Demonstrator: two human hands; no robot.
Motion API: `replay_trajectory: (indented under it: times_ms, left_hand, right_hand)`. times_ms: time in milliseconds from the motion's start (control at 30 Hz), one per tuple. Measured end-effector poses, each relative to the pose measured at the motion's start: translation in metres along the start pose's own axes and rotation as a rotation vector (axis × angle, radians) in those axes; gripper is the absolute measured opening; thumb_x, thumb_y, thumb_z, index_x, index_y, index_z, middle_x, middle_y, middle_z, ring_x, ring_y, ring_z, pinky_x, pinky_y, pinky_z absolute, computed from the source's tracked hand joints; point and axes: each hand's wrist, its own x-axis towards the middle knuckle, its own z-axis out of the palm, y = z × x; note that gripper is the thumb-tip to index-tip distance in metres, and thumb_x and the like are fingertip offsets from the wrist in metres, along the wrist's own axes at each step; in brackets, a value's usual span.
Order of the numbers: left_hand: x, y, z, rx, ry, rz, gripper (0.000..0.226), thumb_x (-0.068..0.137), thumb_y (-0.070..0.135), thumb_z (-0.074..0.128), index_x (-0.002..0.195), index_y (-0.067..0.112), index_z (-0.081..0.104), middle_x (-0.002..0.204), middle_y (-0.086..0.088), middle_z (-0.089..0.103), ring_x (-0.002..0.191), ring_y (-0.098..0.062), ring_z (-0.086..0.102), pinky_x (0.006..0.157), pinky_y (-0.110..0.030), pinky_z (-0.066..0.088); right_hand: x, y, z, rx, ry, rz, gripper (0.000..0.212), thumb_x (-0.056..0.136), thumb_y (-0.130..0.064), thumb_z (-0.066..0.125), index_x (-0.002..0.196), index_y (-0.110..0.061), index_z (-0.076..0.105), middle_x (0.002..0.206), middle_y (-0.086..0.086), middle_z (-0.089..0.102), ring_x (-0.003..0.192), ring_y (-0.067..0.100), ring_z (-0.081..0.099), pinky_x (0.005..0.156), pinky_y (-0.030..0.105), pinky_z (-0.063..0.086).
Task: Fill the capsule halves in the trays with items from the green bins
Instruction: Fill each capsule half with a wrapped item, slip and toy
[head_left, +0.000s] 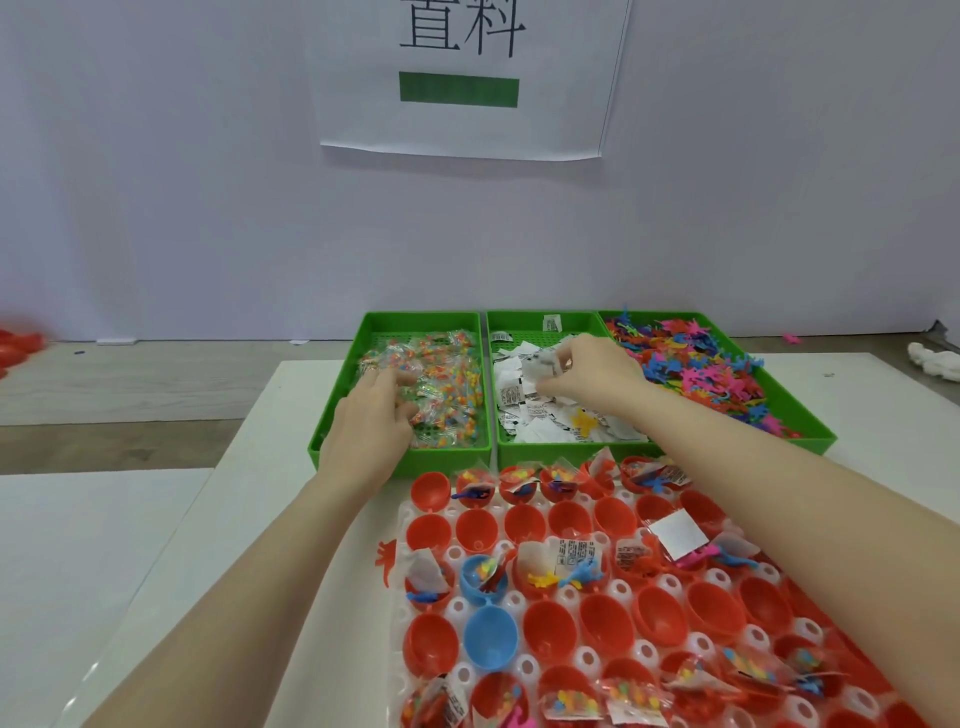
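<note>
Left bin (363, 332): green, perforated floor, holds clear sachets of coloured beads (447, 395). The left hand (371, 415) lies in it, fingers curled down into the sachets at the bin's near-left part; whether it has one pinched cannot be told, as the fingertips blur into the pile.

Middle bin (519, 325): green, holds white paper sachets (524, 410). The right hand (587, 371) hovers over it, thumb and fingers pinching a small pale packet (543, 364) lifted clear of the heap.

Right bin (810, 431): green, holds loose coloured plastic figures (696, 364). No hand at it.

Capsule tray (519, 670): clear plastic, just nearer than the bins, directly below both forearms. Red capsule halves (608, 626) in rows, plus two blue halves (491, 642). Far row and some middle cups carry items; the second row (524, 525) stands bare.

Governing relation: the unfilled cups lie towards the person from both hands, so each hand must draw back and down. The right hand, already loaded, likely delivers first; the bare second row sits nearest to both.
</note>
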Motion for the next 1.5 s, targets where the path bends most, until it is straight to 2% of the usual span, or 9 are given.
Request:
replay_trajectory:
  times_ms: [133, 233, 367, 567, 767, 967, 1233, 1333, 1500]
  left_hand:
    - [-0.003, -0.001, 0.0, -0.088, 0.054, 0.036, 0.014, 0.089, 0.015, 0.06, 0.103, 0.015, 0.059, 0.078, 0.005, 0.053, 0.064, -0.009, 0.056, 0.064, -0.028, 0.05]
    - [-0.007, 0.001, -0.004, -0.232, 0.142, 0.024, 0.009, 0.082, 0.012, 0.069, 0.09, 0.013, 0.065, 0.073, 0.012, 0.056, 0.063, 0.003, 0.052, 0.054, -0.006, 0.042]
    - [-0.01, 0.014, -0.019, -0.497, 0.352, -0.131, 0.009, 0.077, 0.017, 0.074, 0.081, 0.014, 0.066, 0.076, 0.002, 0.064, 0.069, -0.011, 0.057, 0.067, -0.017, 0.046]
    - [-0.033, 0.051, -0.034, -0.77, 0.351, -0.206, 0.011, 0.079, 0.016, 0.072, 0.088, 0.01, 0.069, 0.074, 0.002, 0.066, 0.068, -0.011, 0.064, 0.068, -0.021, 0.052]
    - [-0.079, 0.093, -0.044, -1.107, 0.036, -0.231, 0.01, 0.08, 0.011, 0.067, 0.071, 0.016, 0.071, 0.066, 0.001, 0.071, 0.075, -0.009, 0.068, 0.065, -0.012, 0.052]
    - [-0.113, 0.133, -0.048, -1.198, -0.106, -0.197, 0.022, 0.055, 0.023, 0.073, 0.074, 0.012, 0.073, 0.071, -0.004, 0.073, 0.066, -0.012, 0.07, 0.059, -0.013, 0.051]
    - [-0.142, 0.167, -0.055, -1.31, -0.301, -0.075, 0.019, 0.069, 0.024, 0.064, 0.078, 0.013, 0.076, 0.076, -0.007, 0.074, 0.073, -0.012, 0.071, 0.064, -0.014, 0.053]
    - [-0.148, 0.174, -0.057, -1.23, -0.286, 0.026, 0.016, 0.064, 0.02, 0.07, 0.079, 0.018, 0.076, 0.074, 0.0, 0.074, 0.072, -0.007, 0.07, 0.061, -0.011, 0.05]
    - [-0.151, 0.178, -0.055, -1.145, -0.175, 0.065, 0.024, 0.071, -0.006, 0.071, 0.072, 0.018, 0.074, 0.066, 0.0, 0.073, 0.062, -0.01, 0.07, 0.057, -0.013, 0.051]
  right_hand:
    - [-0.01, 0.004, -0.017, 0.115, 0.056, -0.054, 0.021, 0.081, -0.038, 0.067, 0.078, -0.017, 0.07, 0.071, -0.009, 0.059, 0.057, 0.01, 0.047, 0.06, 0.03, 0.042]
    - [-0.018, 0.009, -0.029, 0.05, 0.077, -0.046, 0.034, 0.08, -0.042, 0.068, 0.057, -0.019, 0.059, 0.047, -0.01, 0.043, 0.045, 0.006, 0.036, 0.048, 0.024, 0.028]
    - [-0.028, 0.016, -0.04, -0.182, 0.103, 0.023, 0.061, 0.068, -0.055, 0.072, 0.046, -0.018, 0.028, 0.044, -0.007, 0.028, 0.044, 0.014, 0.032, 0.049, 0.025, 0.024]
    - [-0.039, 0.025, -0.041, -0.2, 0.036, -0.044, 0.056, 0.091, -0.051, 0.046, 0.049, -0.015, 0.037, 0.046, -0.006, 0.04, 0.043, 0.012, 0.036, 0.048, 0.024, 0.024]
    - [-0.072, 0.011, -0.057, 0.321, -0.098, -0.089, 0.048, 0.098, -0.024, 0.042, 0.052, -0.016, 0.033, 0.049, -0.003, 0.025, 0.041, 0.009, 0.022, 0.039, 0.011, 0.026]
    - [-0.154, -0.021, -0.086, 0.839, -0.197, -0.201, 0.044, 0.079, -0.043, 0.049, 0.04, -0.025, 0.06, 0.04, -0.011, 0.027, 0.037, 0.004, 0.02, 0.042, 0.011, 0.021]
    - [-0.199, -0.018, -0.089, 0.736, 0.161, -0.273, 0.05, 0.076, -0.046, 0.05, 0.049, -0.006, 0.065, 0.038, 0.007, 0.044, 0.038, 0.011, 0.042, 0.044, 0.021, 0.035]
    - [-0.205, -0.014, -0.088, 0.603, 0.295, -0.253, 0.057, 0.071, -0.057, 0.046, 0.051, -0.007, 0.065, 0.034, -0.004, 0.034, 0.035, 0.008, 0.034, 0.042, 0.013, 0.027]
    - [-0.212, -0.016, -0.089, 0.657, 0.262, -0.161, 0.059, 0.067, -0.061, 0.048, 0.054, -0.008, 0.069, 0.038, 0.004, 0.048, 0.037, 0.005, 0.041, 0.045, 0.012, 0.033]
